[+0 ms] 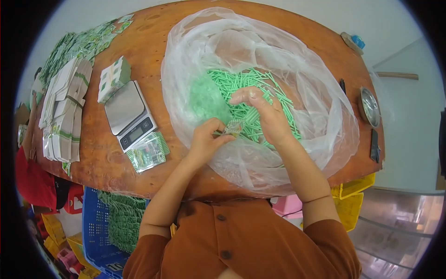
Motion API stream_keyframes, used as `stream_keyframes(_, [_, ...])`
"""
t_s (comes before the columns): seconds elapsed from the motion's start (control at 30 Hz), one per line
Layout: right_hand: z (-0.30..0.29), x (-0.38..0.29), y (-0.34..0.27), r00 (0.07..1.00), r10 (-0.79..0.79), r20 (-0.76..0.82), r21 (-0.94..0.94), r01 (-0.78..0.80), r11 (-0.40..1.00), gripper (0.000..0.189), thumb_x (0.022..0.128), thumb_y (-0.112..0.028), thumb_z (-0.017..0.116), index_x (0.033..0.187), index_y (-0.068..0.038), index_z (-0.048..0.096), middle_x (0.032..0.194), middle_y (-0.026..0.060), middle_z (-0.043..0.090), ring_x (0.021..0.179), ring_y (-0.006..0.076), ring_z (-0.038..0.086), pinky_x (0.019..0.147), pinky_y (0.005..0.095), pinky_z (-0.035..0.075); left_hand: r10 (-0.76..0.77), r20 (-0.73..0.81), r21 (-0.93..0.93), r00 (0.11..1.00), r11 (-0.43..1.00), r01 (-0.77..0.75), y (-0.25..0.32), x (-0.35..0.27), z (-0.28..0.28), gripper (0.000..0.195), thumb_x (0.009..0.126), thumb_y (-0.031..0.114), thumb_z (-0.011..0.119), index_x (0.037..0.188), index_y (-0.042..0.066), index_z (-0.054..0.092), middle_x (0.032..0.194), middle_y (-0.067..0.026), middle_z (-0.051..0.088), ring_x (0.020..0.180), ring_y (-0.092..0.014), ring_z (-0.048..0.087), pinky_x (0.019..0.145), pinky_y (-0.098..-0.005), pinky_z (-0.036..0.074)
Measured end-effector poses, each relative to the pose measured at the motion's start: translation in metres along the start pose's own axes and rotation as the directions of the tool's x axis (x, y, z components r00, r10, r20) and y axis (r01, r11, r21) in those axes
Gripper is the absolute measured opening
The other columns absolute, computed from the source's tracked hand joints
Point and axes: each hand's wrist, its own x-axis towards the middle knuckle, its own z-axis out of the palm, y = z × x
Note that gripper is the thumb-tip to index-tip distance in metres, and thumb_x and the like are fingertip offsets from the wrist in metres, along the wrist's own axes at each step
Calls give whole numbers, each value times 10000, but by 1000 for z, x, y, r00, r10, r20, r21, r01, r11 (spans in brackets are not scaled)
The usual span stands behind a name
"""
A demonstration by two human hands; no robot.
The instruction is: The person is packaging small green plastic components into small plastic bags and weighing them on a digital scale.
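My left hand (211, 138) pinches a small printed plastic packet (235, 127) at the near left edge of a heap of green sticks (240, 80). A bundle of green sticks (253, 118) lies between the packet and my right hand (262, 110), whose fingers curl around part of it. Whether the bundle's ends are inside the packet is hard to tell. The heap lies in a wide-open clear plastic bag (306, 73) with its rim spread on the wooden table (139, 38). Left of the bag is a digital kitchen scale (130, 117), with flat printed packets (148, 152) at its near edge.
Banded stacks of printed card (66, 111), a white-green block (114, 78) and a pile of green packets (82, 43) stand left. A metal bowl (369, 106) and a dark object (374, 145) lie right. Below is a blue crate (94, 223) of green packets; another person's red sleeve (33, 181) shows left.
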Motion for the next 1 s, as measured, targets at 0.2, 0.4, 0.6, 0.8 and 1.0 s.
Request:
stream_keyframes(0.2, [14, -3, 31, 969, -80, 236, -527, 196, 827, 316, 843, -254, 582, 1068, -33, 567, 999, 94, 592, 961, 223, 544, 938, 358, 358, -118, -48, -162, 992, 981, 109, -5, 1, -10, 167, 678, 11, 709, 781, 1, 577, 743, -28, 534, 676, -117, 514, 591, -253, 423])
stream_keyframes(0.4, [15, -13, 12, 980, -135, 147, -588, 197, 785, 228, 759, -86, 650, 977, -29, 614, 930, 83, 612, 815, 192, 591, 709, 298, 460, -263, -2, -803, 965, 576, 155, 13, -3, -10, 226, 834, 27, 552, 1057, 54, 577, 1030, -80, 589, 923, -164, 570, 793, -328, 484])
stream_keyframes(0.6, [-86, 79, 36, 991, 101, -89, -664, -135, 735, 209, 770, -202, 612, 856, -18, 658, 843, 148, 644, 784, 314, 603, 718, 385, 477, -280, 265, -939, 922, 140, 313, 16, -16, -18, 300, 858, 32, 503, 1158, 16, 491, 1138, -162, 544, 1040, -310, 552, 827, -473, 515])
stream_keyframes(0.8, [-121, 117, 120, 990, 134, -39, -945, -81, 316, 237, 742, -233, 574, 789, -17, 660, 841, 208, 633, 757, 333, 622, 694, 434, 483, -345, 168, -954, 924, 181, 241, -5, -14, -23, 343, 866, 30, 480, 1207, 2, 447, 1167, -168, 526, 1055, -300, 547, 829, -418, 528])
stream_keyframes(1.0, [-113, 54, 44, 993, -44, 108, -940, 117, 321, 227, 781, -189, 553, 873, 7, 624, 765, 191, 620, 682, 324, 603, 635, 383, 453, -349, 169, -937, 922, 232, 260, -6, -19, -5, 371, 868, 140, 558, 1214, 54, 458, 1160, -115, 542, 1080, -277, 526, 851, -448, 477])
